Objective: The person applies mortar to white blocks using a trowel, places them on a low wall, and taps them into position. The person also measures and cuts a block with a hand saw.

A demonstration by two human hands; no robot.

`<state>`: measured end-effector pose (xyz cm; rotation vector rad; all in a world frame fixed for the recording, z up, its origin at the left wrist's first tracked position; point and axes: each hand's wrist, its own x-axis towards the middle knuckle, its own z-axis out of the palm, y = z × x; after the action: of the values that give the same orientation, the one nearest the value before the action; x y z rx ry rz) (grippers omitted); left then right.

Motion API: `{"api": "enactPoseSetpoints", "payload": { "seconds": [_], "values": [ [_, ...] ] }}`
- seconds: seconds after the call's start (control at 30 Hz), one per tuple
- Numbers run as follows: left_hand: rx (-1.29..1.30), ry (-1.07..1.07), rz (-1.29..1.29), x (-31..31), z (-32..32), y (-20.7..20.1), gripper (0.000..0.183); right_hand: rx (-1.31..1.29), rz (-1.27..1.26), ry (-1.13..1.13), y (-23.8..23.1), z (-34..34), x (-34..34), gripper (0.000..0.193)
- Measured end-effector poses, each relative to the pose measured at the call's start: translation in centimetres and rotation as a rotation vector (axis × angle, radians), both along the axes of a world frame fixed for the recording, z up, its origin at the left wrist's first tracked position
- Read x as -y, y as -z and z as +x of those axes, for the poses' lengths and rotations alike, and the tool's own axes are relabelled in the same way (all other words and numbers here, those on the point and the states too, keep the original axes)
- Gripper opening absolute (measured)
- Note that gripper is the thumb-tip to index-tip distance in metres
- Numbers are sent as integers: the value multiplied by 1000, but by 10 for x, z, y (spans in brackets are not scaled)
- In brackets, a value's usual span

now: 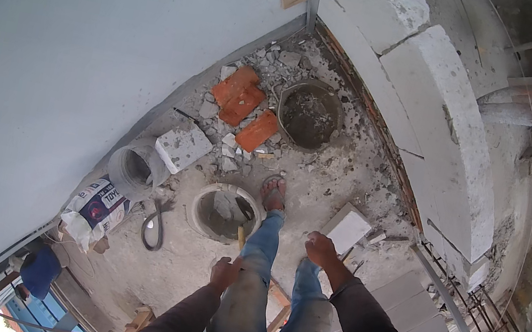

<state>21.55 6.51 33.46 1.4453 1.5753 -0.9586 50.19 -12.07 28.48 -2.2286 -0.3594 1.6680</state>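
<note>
The mortar bucket stands on the floor, grey mix inside. On my feed the left hand looks curled at its near side; I can't tell whether it grasps anything. A wooden handle shows by the rim, and the left shin, so close, could catch it and tip the load. The right hand seems clenched near a white block, any hold hidden from me; swung low, it could scrape.

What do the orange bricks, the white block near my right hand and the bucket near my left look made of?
Orange bricks: probably fired clay, matte, judging by the earthy colour. White block: perhaps aerated concrete, chalky and straight-edged. Bucket: likely plastic, given its smooth, pale, rounded rim.
</note>
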Motion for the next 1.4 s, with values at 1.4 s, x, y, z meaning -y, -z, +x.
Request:
{"api": "enactPoseSetpoints", "payload": {
  "seconds": [1.4],
  "values": [
    [1, 463, -206, 70, 74, -102, 104, 643, 175, -632, 144, -11, -30, 12]
  ]
}}
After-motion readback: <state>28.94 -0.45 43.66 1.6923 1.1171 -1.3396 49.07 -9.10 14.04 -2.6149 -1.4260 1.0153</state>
